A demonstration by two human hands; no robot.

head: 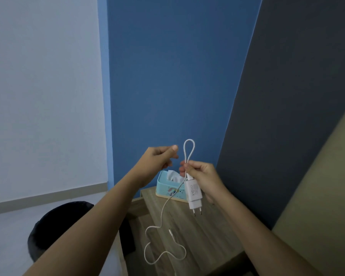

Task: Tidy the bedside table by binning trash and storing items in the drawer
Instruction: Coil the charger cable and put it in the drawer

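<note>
**A:** so where's the charger at?

**B:** up in the air over the bedside table (pixel 211 236). The right hand (pixel 202 179) pinches the white cable (pixel 163 212) between thumb and fingers, with 1 small loop poking up above the grip. The white charger plug (pixel 193 195) hangs just below that hand, its 2 pins pointing down.

**A:** and the left hand?

**B:** the left hand (pixel 157 159) is just beside the loop, not touching it. Fingers curled in with the thumb on top, nothing in it as far as I can tell.

**A:** rest of the cable?

**B:** it drops down and snakes in loose curves across the wooden tabletop, connector end lying on the wood. A teal tissue box (pixel 167 187) sits at the back of the table against the blue wall (pixel 167 76), partly behind the right hand.
</note>
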